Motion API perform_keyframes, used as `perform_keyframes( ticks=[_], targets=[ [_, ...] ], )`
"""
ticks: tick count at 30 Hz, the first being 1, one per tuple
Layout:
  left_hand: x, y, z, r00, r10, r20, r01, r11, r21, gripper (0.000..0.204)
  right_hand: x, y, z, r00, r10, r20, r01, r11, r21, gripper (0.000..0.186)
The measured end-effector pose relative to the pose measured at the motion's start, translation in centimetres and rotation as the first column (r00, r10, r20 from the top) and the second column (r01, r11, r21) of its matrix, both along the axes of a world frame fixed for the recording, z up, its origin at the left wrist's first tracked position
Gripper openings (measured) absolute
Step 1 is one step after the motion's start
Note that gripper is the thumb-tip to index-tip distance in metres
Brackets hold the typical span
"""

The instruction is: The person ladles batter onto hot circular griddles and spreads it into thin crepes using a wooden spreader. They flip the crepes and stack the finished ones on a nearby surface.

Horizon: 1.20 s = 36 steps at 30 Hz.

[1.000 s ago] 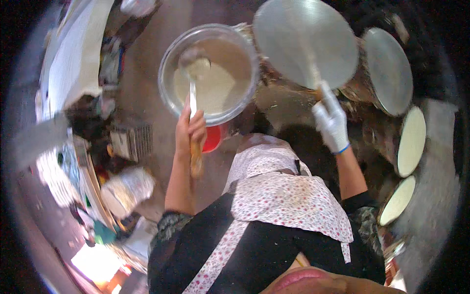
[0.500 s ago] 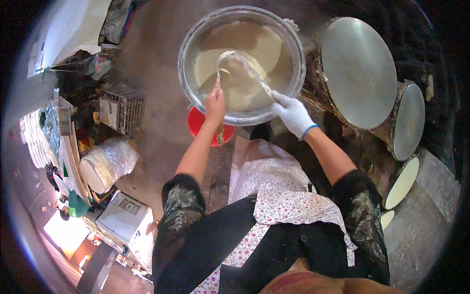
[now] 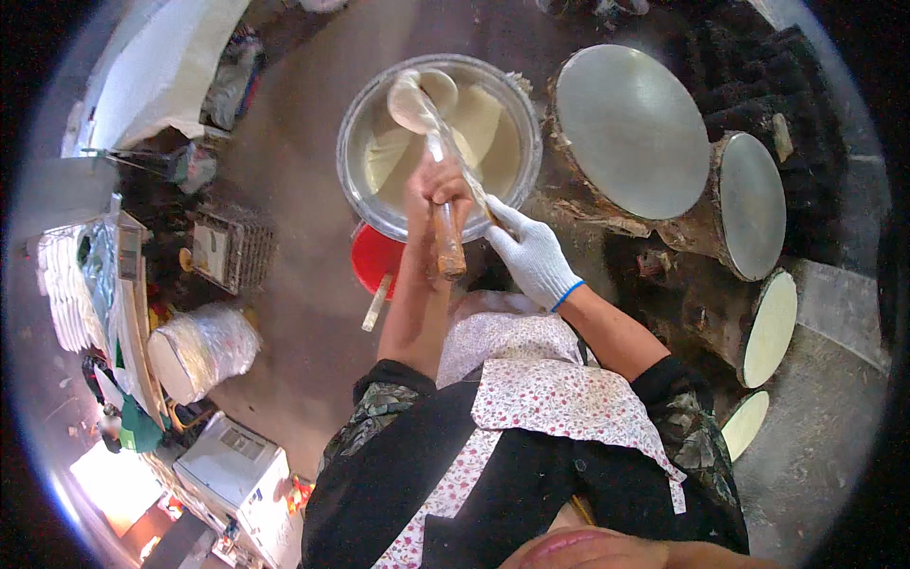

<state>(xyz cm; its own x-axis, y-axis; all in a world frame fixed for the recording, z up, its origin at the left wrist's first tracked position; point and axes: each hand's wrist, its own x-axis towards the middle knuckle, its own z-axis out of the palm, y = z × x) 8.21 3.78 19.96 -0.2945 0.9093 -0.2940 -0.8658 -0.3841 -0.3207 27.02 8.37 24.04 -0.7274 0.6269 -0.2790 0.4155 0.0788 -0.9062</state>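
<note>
A wide metal basin (image 3: 349,175) holds pale, thick batter (image 3: 488,142). Above it, my bare left hand (image 3: 438,185) is closed round the brown wooden handle of a ladle (image 3: 449,254). The ladle's batter-coated head is raised over the basin. In its white glove with a blue cuff, my right hand (image 3: 536,254) pinches the lower end of a long, batter-smeared stick (image 3: 466,169). This stick slants up past my left hand to the rounded, coated shapes over the batter, where the two tools overlap and cannot be told apart clearly.
A red bucket (image 3: 372,261) with a wooden stick (image 3: 377,303) stands beside the basin's near left. Several round, flat-topped griddles (image 3: 630,133) line the right side. To the left are a wire crate (image 3: 232,248), a plastic-wrapped roll (image 3: 204,351) and a white box-shaped appliance (image 3: 232,465).
My left hand has come up, bringing the ladle's wooden handle into sight. My right hand has drawn left and nearer, and both tools now lie close together. The view has shifted.
</note>
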Motion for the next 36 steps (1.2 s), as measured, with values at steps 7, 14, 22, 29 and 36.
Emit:
perform_keyframes(
  ticks=[7, 14, 22, 29, 36],
  targets=[
    [0.9, -0.2, 19.1, 0.979, 0.038, -0.201, 0.015, 0.967, 0.255, 0.031, 0.8, 0.5, 11.6, 0.982, 0.046, -0.185, -0.003, 0.975, 0.224, 0.051],
    [1.3, -3.2, 18.4, 0.966, 0.002, -0.26, 0.042, 0.986, 0.161, 0.026, 1.7, 0.8, 13.2, 0.956, 0.086, -0.281, 0.024, 0.931, 0.364, 0.055],
    [-1.0, -8.1, 16.1, 0.991, 0.027, 0.134, -0.05, 0.983, 0.174, 0.031, 2.0, 3.3, 9.7, 0.894, 0.069, -0.443, 0.088, 0.942, 0.324, 0.054],
    [-4.2, -6.6, 17.5, 0.997, 0.043, -0.058, -0.049, 0.993, -0.108, 0.032, 3.5, 4.9, 7.8, 0.928, -0.027, -0.371, 0.046, 0.998, 0.043, 0.063],
    [4.6, 3.5, 15.9, 0.442, -0.387, -0.809, -0.232, 0.822, -0.52, 0.021, 10.9, 8.0, 7.7, 0.907, -0.351, -0.231, 0.296, 0.924, -0.243, 0.08]
  ],
)
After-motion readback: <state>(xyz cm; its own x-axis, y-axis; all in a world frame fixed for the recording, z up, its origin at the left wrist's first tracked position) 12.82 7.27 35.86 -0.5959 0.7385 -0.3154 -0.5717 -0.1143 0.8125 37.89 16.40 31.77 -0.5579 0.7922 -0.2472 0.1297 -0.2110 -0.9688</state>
